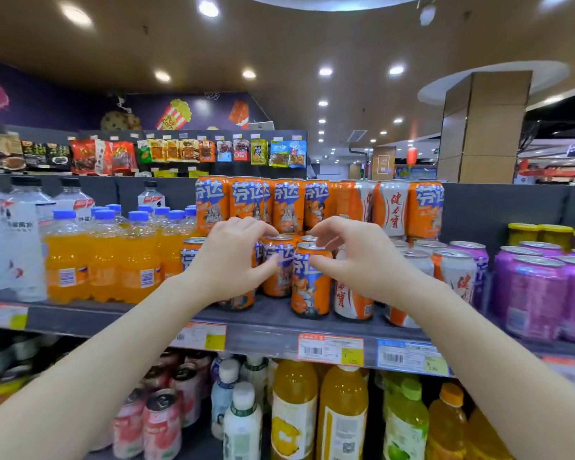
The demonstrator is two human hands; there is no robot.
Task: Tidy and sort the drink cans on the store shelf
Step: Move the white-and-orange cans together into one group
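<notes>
Orange cans with blue lettering and white-and-orange cans stand mixed on the grey shelf [263, 336]. My left hand [233, 257] curls over one orange can [279, 280], fingers on its top and thumb on its front; another can's base shows under my palm. My right hand [356, 257] pinches the rim of the front orange can [309, 290], which stands near the shelf edge. A white-and-orange can [351, 300] stands just right of it, partly behind my right hand. A second tier of cans [246, 200] is stacked behind, mostly orange with two white-and-orange ones [390, 207].
Small orange soda bottles [103, 263] and white drink bottles [10, 234] fill the shelf's left. More white-and-orange cans [452, 270], purple cans [531, 293] and yellow-lidded cans [525, 234] stand on the right. Juice bottles [342, 413] and pink cans [161, 423] are below.
</notes>
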